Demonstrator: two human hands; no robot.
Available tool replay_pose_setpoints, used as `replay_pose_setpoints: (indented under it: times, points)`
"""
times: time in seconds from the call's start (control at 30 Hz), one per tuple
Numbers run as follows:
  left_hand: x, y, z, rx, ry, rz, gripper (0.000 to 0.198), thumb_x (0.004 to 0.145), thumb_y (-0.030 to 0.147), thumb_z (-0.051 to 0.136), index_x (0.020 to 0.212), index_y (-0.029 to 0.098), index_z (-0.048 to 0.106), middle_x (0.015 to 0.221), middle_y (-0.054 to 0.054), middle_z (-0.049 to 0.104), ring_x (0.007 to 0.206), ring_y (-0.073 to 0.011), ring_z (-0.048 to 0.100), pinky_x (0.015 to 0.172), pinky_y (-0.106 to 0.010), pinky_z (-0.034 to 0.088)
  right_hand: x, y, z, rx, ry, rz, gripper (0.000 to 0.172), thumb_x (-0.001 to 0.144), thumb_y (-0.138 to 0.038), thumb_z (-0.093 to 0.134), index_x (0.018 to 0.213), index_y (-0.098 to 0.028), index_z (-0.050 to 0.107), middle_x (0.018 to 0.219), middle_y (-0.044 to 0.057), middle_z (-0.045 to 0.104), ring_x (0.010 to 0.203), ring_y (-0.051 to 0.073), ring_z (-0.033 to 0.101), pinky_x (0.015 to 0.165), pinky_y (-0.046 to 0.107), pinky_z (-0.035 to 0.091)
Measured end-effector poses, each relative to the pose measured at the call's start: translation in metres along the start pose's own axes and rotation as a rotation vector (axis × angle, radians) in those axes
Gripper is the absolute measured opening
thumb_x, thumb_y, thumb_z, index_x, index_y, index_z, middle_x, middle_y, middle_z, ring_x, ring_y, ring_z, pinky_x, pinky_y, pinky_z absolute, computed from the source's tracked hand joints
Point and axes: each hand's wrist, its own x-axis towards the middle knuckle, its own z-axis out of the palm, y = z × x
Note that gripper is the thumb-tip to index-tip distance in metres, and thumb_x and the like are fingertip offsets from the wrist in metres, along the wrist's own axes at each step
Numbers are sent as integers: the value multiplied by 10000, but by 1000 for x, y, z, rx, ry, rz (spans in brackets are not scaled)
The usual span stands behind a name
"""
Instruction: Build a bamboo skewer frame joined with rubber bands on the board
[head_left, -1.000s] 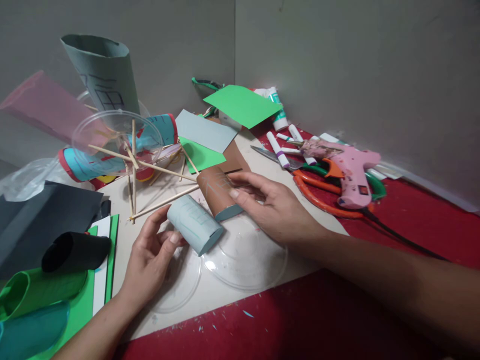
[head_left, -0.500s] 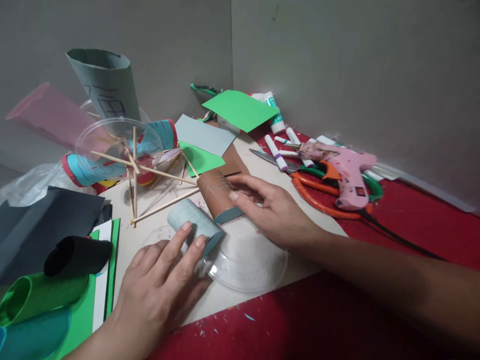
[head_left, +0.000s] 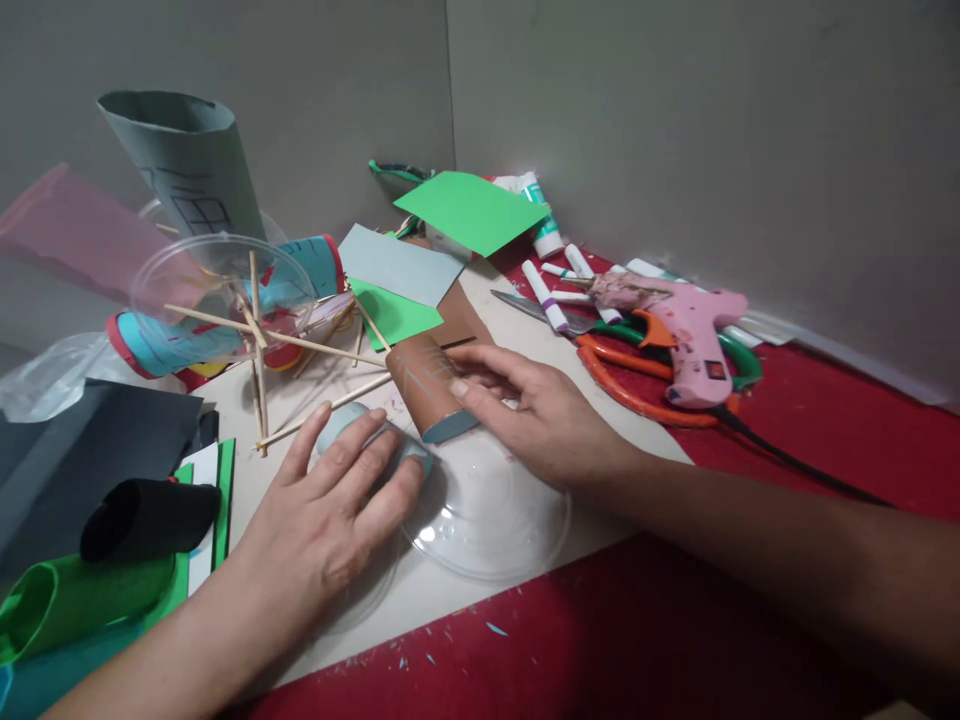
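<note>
My right hand (head_left: pixel 536 420) holds a brown paper tube (head_left: pixel 421 388) between thumb and fingers. Pale zigzag and straight lines mark the tube's side, and its near end shows light blue. My left hand (head_left: pixel 330 525) lies spread over a light blue paper tube (head_left: pixel 335 428), its fingers covering most of it. Both tubes are close together by a clear plastic lid (head_left: pixel 491 520). Behind them, a frame of wooden sticks (head_left: pixel 315 347) with clear plastic discs bears several paper tubes, among them a grey-green one (head_left: pixel 202 180) with dark marks and a pink one (head_left: pixel 90 235).
To the right lie a pink glue gun (head_left: pixel 686 335) with a black cord, orange-handled scissors (head_left: pixel 622 385) and several markers (head_left: pixel 545 297). Green sheets (head_left: pixel 472 212) and a grey sheet (head_left: pixel 397 262) are at the back. Black (head_left: pixel 150 515) and green rolls (head_left: pixel 97 595) sit at left.
My left hand has moved up and spread further over the light blue tube, now hiding most of it. The right hand keeps its hold on the brown tube. The view has shifted slightly.
</note>
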Motion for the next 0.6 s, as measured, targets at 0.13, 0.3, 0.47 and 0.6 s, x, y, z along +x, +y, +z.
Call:
replay_pose_setpoints:
  times: [0.13,0.3,0.47,0.6]
  points:
    - [2,0,-1,45,54,-6,327,927,170,398,1203,218,567,1234,-69,609,1307,-223,421,1166,-506,151,0,0,0,6,0,-11,298,859,-281,557,1126,-168,623,1113,78,673,944,207,645,808,326,535]
    - [7,-2,-1,65,79,22,329,921,135,400,1194,207,568,1223,-67,614,1263,-222,459,1158,-505,180,0,1,0,6,11,-19,307,861,-284,554,1139,-168,614,1129,85,669,944,206,650,805,326,541]
    - [7,-1,1,53,69,28,330,934,145,388,1209,203,560,1241,-63,604,1244,-221,468,1147,-488,208,1,2,1,18,10,-18,310,859,-289,558,1136,-163,614,1129,90,669,942,207,653,813,332,544]
    - [6,-1,5,18,61,36,342,944,156,380,1238,198,550,1276,-65,588,1239,-220,467,1132,-460,248,1,2,1,0,8,-21,318,854,-287,559,1140,-161,617,1131,96,668,949,217,651,810,346,548]
